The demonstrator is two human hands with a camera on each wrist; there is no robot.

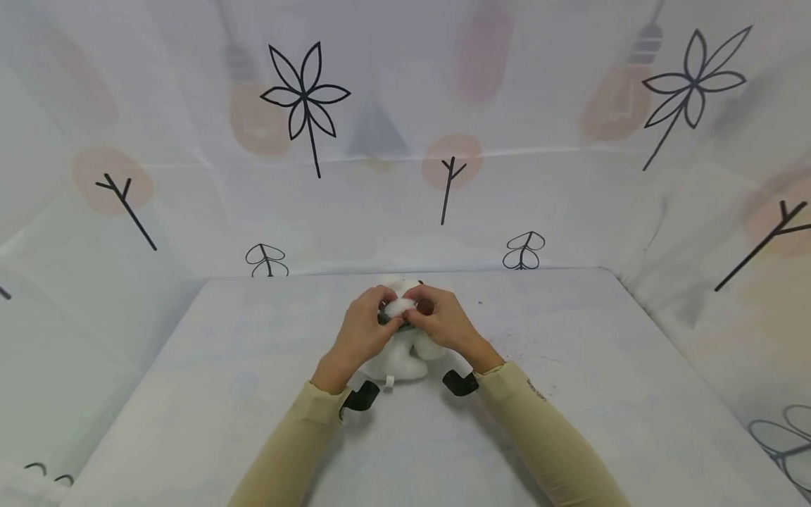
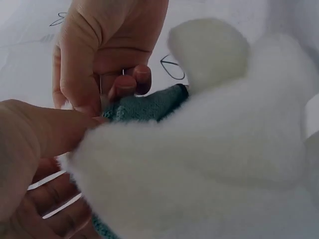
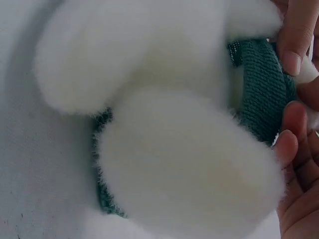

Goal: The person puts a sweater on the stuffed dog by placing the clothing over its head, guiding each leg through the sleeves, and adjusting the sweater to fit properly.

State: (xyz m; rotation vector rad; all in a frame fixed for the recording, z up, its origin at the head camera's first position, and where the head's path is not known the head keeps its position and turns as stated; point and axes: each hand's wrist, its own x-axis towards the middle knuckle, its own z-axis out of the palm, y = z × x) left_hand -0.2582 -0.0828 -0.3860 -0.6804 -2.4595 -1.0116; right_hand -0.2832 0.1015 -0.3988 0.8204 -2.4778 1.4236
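A fluffy white plush toy [image 1: 395, 355] lies on the table, a small white tag [image 1: 389, 382] at its near end. Green knitted cloth [image 3: 264, 89] wraps part of its body. My left hand [image 1: 364, 327] and right hand [image 1: 440, 317] meet over its upper part, thumbs and fingertips pinching it around a white tuft [image 1: 400, 308] beside the knit. Seen from the left wrist, the left thumb [image 2: 65, 127] presses at the edge of the white fur, right by the green knit. Some fingers are hidden behind the toy.
The white table [image 1: 253, 394] spreads out on all sides of the toy. Behind it hangs a pale cloth [image 1: 380, 211] printed with flowers and twigs, and similar cloth lines both sides. A black wrist-worn device [image 1: 362, 396] sits below the left hand, another black device [image 1: 460, 382] below the right.
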